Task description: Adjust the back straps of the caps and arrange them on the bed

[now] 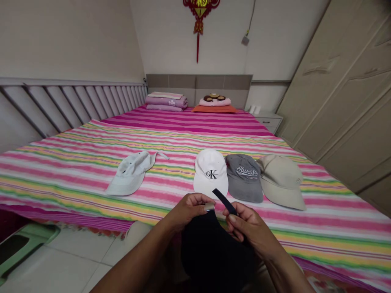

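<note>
Pale floor tiles (61, 264) run along the foot of the bed, with a green plastic stool (24, 248) at lower left. Nearest of all, a black baseball cap (214, 248) hangs from the person's two hands over the bed's near edge, its dark strap (224, 199) sticking up and away from the back. The left hand (189, 211) holds the cap's edge just beside the strap, fingers curled together and thumb pressed down. The right hand (247, 230) pinches the strap between thumb and bent forefinger, with the other fingers folded in close (exactly how they sit behind the fabric is hard to tell).

Just past the hands, four more caps lie on a rainbow-striped bedsheet (91, 162). A beige cap (281, 181) touches a grey cap (244, 178) with "Always" stitched across it, and that one touches a white cap (210, 173) with black lettering. A pale cap (131, 173) lies on its side, well apart to the left.

Further up the bed, folded purple bedding (166, 101) and a pink cushion (215, 101) sit before a grey headboard (198, 83). A slatted rail (70, 106) lines the left side, wardrobe doors (336, 81) fill the right, and a red knot ornament (198, 20) hangs on the far wall.
</note>
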`<state>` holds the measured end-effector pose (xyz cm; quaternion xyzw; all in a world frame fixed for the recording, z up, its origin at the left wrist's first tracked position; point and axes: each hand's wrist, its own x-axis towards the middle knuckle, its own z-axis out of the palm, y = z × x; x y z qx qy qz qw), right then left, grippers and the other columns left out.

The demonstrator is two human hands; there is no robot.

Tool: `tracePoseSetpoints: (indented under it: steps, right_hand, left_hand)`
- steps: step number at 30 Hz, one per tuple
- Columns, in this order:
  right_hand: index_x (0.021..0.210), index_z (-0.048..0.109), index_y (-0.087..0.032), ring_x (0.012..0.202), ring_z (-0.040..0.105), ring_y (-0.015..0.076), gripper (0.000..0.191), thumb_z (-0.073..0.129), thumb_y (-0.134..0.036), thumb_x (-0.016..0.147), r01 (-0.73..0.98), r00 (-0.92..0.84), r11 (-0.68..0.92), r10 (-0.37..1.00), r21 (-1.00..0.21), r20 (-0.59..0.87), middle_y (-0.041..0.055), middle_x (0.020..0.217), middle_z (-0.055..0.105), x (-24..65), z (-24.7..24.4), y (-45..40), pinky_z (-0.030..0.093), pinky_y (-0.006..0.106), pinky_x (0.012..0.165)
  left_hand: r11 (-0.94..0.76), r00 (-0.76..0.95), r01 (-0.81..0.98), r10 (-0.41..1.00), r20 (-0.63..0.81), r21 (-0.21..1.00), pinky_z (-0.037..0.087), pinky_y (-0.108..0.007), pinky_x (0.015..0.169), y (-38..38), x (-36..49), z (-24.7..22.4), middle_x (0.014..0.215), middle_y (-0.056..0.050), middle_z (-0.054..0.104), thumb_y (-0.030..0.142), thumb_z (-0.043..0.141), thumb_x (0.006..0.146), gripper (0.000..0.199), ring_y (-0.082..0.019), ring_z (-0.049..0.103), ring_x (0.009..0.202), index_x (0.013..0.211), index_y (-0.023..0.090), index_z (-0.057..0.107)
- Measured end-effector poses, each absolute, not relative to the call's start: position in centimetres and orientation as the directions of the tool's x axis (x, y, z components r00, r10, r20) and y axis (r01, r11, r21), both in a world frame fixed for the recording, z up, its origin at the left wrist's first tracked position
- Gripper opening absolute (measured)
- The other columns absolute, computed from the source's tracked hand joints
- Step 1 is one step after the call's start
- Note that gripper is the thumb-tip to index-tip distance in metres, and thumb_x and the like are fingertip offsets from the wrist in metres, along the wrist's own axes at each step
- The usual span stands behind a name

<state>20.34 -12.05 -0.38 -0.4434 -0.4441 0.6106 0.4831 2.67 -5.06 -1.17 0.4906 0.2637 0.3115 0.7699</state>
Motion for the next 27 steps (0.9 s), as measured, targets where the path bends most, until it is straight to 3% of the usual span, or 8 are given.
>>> tracePoseSetpoints:
  steps: [7,16,20,27]
  right_hand:
    - [0.070,0.044,-0.019,0.032,0.021,0.0029,0.035,0.064,-0.047,0.062,-0.155,-0.104,-0.175,0.982,-0.972,-0.160,-0.0123,0.038,0.033,18.3,0.3,-11.0,0.016,0.016,0.032]
    - [0.072,0.045,-0.019,0.030,0.025,0.0030,0.032,0.062,-0.046,0.065,-0.146,-0.062,-0.240,0.970,-0.960,-0.234,-0.0111,0.039,0.039,18.2,-0.4,-10.9,0.016,0.016,0.032]
    - [0.073,0.046,-0.018,0.031,0.025,0.0030,0.033,0.063,-0.046,0.064,-0.157,-0.058,-0.208,0.978,-0.965,-0.201,-0.0109,0.040,0.040,18.1,-0.7,-10.9,0.016,0.017,0.032]
    - [0.069,0.053,-0.015,0.034,0.030,0.0038,0.030,0.052,-0.044,0.078,-0.230,-0.038,-0.078,0.997,-0.970,-0.071,-0.0054,0.042,0.046,19.1,-0.7,-11.2,0.020,0.019,0.037]
  left_hand:
    - [0.269,0.671,-0.245,0.741,-0.037,0.931,0.039,-0.021,0.061,-5.3,3.5,-1.1,0.073,-0.002,0.062,0.021,0.071,0.061,0.024,-0.009,0.055,0.063,0.078,0.014,0.056]
    - [0.171,0.672,-0.199,0.740,0.007,0.965,0.037,-0.022,0.063,-5.6,3.5,-1.2,0.075,-0.001,0.060,0.020,0.073,0.056,0.031,-0.011,0.053,0.068,0.083,0.015,0.059]
    - [0.114,0.579,-0.178,0.815,0.010,0.977,0.038,-0.023,0.069,-5.8,3.8,-1.3,0.076,-0.002,0.062,0.021,0.072,0.058,0.023,-0.012,0.054,0.072,0.077,0.014,0.062]
    - [0.307,0.512,-0.256,0.847,-0.141,0.916,0.034,-0.018,0.051,-5.6,3.3,-1.7,0.063,0.001,0.061,0.029,0.070,0.062,0.023,-0.005,0.048,0.050,0.078,0.014,0.062]
